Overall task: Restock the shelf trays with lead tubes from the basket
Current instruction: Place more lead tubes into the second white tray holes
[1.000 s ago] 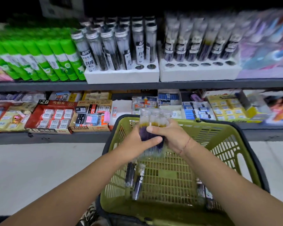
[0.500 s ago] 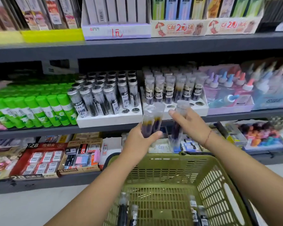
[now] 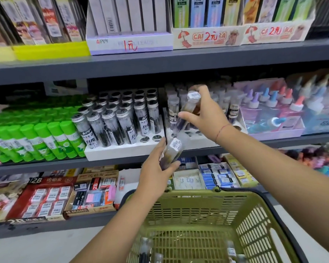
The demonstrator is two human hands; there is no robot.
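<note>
Gripping one lead tube point(image 3: 190, 104) at a tilt, the right hand point(image 3: 207, 118) hovers over the empty front holes of the white tray point(image 3: 199, 142). The left hand point(image 3: 156, 168) clasps spare tubes point(image 3: 174, 151) lower down, by the shelf edge above the basket point(image 3: 198, 205), where a few more lie. To seat the tube well, the person should likely turn it upright, aim its base at a free hole, and press straight down without knocking the standing neighbours.

Bright even light, blurred right edge
</note>
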